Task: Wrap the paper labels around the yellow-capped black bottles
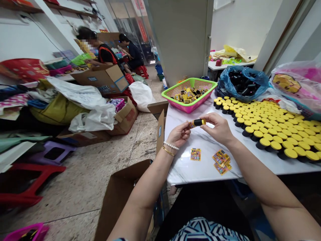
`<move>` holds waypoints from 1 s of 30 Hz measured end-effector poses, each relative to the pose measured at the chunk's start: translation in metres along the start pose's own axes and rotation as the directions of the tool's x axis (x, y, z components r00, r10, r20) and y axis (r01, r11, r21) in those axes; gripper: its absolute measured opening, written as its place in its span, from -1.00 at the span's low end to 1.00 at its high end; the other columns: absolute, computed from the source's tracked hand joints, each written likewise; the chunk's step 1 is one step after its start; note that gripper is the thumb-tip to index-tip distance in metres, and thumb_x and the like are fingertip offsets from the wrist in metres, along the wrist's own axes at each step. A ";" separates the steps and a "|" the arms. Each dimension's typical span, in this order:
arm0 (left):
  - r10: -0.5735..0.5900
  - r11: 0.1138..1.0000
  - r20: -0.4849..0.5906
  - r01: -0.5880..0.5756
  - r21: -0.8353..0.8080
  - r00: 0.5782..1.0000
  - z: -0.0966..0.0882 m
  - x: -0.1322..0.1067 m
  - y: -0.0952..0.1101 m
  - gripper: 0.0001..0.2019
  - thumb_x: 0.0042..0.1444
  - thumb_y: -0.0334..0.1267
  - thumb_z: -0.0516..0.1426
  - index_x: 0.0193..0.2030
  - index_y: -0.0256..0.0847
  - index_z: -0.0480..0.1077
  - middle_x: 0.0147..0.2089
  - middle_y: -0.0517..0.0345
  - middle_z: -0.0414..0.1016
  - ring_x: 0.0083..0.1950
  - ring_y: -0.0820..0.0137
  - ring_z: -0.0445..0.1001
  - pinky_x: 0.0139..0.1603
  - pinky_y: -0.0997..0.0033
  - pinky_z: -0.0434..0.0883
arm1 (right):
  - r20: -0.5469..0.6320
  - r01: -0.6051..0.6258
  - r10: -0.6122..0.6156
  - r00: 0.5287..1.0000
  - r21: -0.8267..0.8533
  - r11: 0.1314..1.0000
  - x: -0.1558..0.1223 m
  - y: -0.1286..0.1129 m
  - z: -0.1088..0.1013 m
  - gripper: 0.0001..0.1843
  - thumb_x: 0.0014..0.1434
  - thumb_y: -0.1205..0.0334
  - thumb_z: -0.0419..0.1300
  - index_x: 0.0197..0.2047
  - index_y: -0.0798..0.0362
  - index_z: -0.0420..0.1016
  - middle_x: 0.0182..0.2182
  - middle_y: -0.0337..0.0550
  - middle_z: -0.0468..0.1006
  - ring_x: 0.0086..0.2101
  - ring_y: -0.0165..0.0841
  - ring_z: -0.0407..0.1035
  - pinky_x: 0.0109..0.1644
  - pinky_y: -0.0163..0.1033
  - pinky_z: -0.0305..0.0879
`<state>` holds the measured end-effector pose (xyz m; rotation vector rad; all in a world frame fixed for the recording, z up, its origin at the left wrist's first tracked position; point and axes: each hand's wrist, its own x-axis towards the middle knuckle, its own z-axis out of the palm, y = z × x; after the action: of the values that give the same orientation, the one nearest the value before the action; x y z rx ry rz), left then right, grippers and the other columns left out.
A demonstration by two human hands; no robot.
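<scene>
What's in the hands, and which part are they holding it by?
Both hands hold a small tube. The left hand pinches its colourful end, and the right hand holds its black end with the yellow tip.

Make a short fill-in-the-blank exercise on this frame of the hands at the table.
The left hand and right hand grip a small ____ and yellow tube.
The rows of tubes on the marble table have ____ caps on top.
The pink basket has a ____ rim.
Beside the gold bangle sits a bracelet of ____.

Missing words: black; yellow; green; pearls
</scene>
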<state>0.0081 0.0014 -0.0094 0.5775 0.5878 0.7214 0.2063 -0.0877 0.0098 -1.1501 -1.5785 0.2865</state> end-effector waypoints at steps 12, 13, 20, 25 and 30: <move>0.029 0.999 0.013 -0.029 0.040 0.999 0.003 -0.002 0.000 -0.78 0.13 -0.33 0.38 -0.26 -0.34 0.42 -0.52 0.32 0.25 -0.60 0.66 0.22 -0.71 0.74 -0.02 | -0.007 -0.056 0.056 0.998 0.028 0.998 -0.004 0.000 0.004 -0.71 0.14 0.24 0.36 -0.03 -0.04 0.60 -0.13 -0.13 0.58 -0.14 -0.28 0.56 0.05 -0.10 0.61; 0.036 0.998 0.010 -0.036 0.046 0.999 0.003 -0.001 0.000 -0.78 0.15 -0.32 0.37 -0.26 -0.34 0.42 -0.51 0.30 0.28 -0.60 0.65 0.23 -0.72 0.73 -0.01 | -0.015 -0.082 0.083 0.996 0.040 0.996 -0.004 0.001 0.005 -0.71 0.14 0.22 0.36 -0.04 -0.04 0.60 -0.11 -0.12 0.57 -0.15 -0.29 0.56 0.02 -0.12 0.61; 0.046 0.997 0.043 -0.048 0.053 0.998 0.004 0.000 0.000 -0.80 0.19 -0.33 0.34 -0.26 -0.36 0.40 -0.49 0.27 0.30 -0.60 0.66 0.22 -0.72 0.73 0.02 | 0.043 -0.240 0.237 0.971 0.122 0.963 -0.006 -0.001 0.006 -0.66 0.14 0.11 0.35 -0.03 0.01 0.53 -0.18 -0.20 0.66 -0.29 -0.36 0.61 -0.11 -0.23 0.58; 0.043 0.998 0.038 -0.045 0.052 0.998 0.003 -0.002 0.001 -0.80 0.18 -0.34 0.34 -0.25 -0.35 0.40 -0.48 0.28 0.30 -0.60 0.66 0.23 -0.72 0.73 0.03 | 0.017 -0.185 0.184 0.983 0.083 0.979 -0.005 -0.003 0.006 -0.67 0.15 0.13 0.34 -0.01 0.00 0.53 -0.21 -0.19 0.67 -0.25 -0.31 0.62 -0.05 -0.18 0.59; 0.063 0.998 0.039 -0.064 0.028 0.997 0.003 -0.003 0.001 -0.82 0.18 -0.36 0.34 -0.23 -0.36 0.42 -0.44 0.22 0.37 -0.58 0.66 0.25 -0.71 0.73 0.04 | 0.036 -0.245 0.242 0.970 0.198 0.949 -0.006 0.001 0.012 -0.65 0.14 0.07 0.38 -0.04 0.00 0.53 -0.15 -0.16 0.68 -0.22 -0.30 0.64 -0.05 -0.17 0.61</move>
<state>0.0076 -0.0009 -0.0057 0.6381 0.5473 0.7614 0.1964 -0.0875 0.0011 -1.1850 -1.3815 0.6037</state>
